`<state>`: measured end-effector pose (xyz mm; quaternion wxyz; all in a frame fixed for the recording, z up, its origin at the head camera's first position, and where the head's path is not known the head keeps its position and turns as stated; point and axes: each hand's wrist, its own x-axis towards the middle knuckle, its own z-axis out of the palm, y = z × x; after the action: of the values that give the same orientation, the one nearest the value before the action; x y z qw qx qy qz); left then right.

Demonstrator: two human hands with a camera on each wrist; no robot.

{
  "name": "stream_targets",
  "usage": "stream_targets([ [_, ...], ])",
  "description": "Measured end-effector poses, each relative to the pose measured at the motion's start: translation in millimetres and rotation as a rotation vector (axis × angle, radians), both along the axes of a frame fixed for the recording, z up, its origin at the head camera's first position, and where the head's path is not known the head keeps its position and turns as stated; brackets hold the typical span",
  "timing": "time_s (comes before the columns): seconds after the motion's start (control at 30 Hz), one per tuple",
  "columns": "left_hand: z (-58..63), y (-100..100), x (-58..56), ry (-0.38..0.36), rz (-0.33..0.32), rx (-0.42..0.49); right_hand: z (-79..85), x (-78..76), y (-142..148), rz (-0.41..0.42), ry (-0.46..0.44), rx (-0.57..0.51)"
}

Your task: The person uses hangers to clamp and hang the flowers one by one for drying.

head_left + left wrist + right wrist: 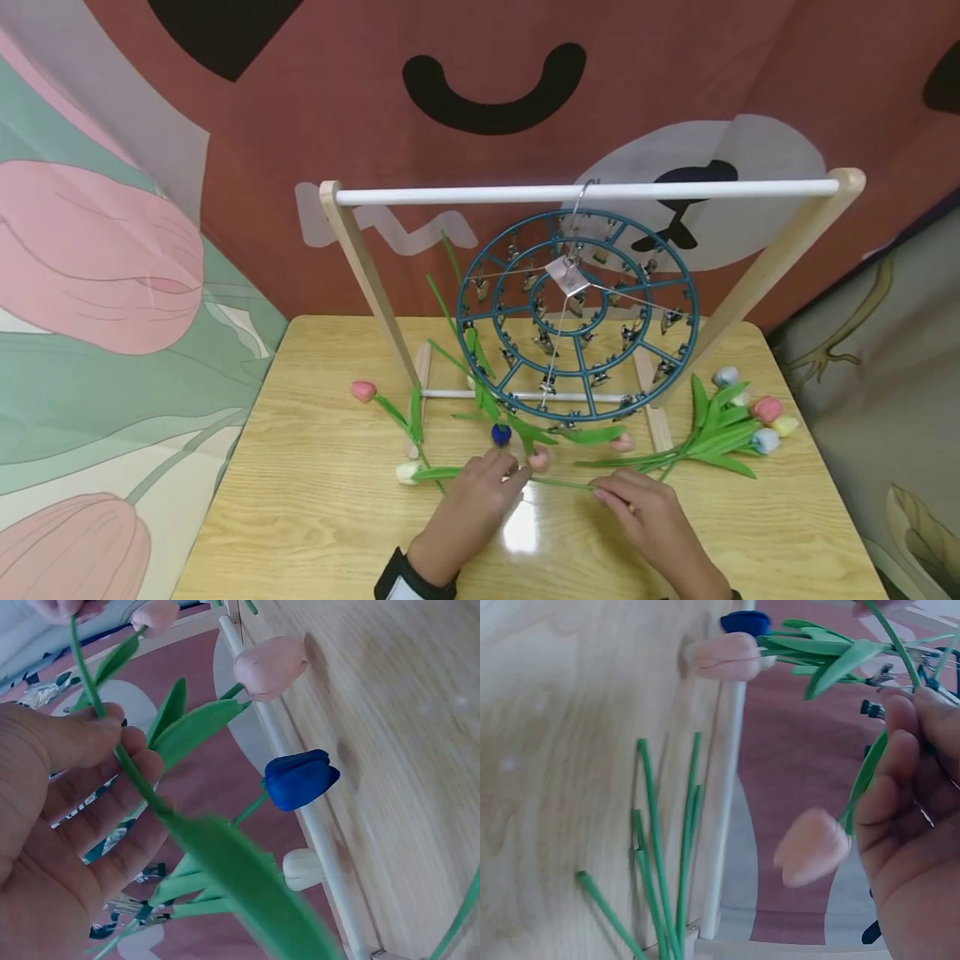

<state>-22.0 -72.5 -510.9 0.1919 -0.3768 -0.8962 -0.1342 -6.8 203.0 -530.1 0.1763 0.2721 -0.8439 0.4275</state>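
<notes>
My left hand (474,504) pinches the green stem (135,774) of an artificial tulip between thumb and fingers. Further along that stem, my right hand (651,515) pinches it too, so it runs level between both hands. Its long leaf (251,881) and a white bloom (407,473) extend left of my left hand. Just beyond the hands, a blue tulip (300,780) and pink tulips (538,458) (622,442) hang heads-down below a round teal clip hanger (577,333). A whitish bloom (303,870) hangs beside the blue one.
The hanger hooks onto the white bar (480,195) of a wooden stand (375,283). A bunch of mixed tulips (720,429) lies right, stems toward my right hand. One pink tulip (363,391) lies left. A printed cloth (360,108) backs the wooden table (300,517).
</notes>
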Motion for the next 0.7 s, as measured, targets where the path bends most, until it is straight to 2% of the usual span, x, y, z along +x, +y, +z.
stream_targets([
  [0.17, -3.1, -9, -1.4, -0.04, 0.064, 0.014, 7.7, -2.8, 3, -0.022, 0.069, -0.044],
  [0.27, -4.5, -15, -2.8, -0.047, 0.095, 0.062, 13.8, -3.9, 5, -0.02, 0.1, -0.066],
  [0.3, -4.5, -16, -3.4, -0.051, 0.096, 0.087, 16.3, -3.6, 5, -0.02, 0.085, -0.074],
  [0.5, 0.0, -15, -6.3, -0.07, 0.046, 0.227, 24.6, -2.4, 2, 0.019, -0.049, -0.144],
  [0.6, 3.8, -12, -7.4, -0.068, 0.005, 0.321, 22.1, -3.4, -3, 0.054, -0.061, -0.153],
  [0.7, 8.2, -7, -8.1, -0.084, -0.04, 0.429, 16.4, -3.7, -8, 0.077, -0.067, -0.104],
])
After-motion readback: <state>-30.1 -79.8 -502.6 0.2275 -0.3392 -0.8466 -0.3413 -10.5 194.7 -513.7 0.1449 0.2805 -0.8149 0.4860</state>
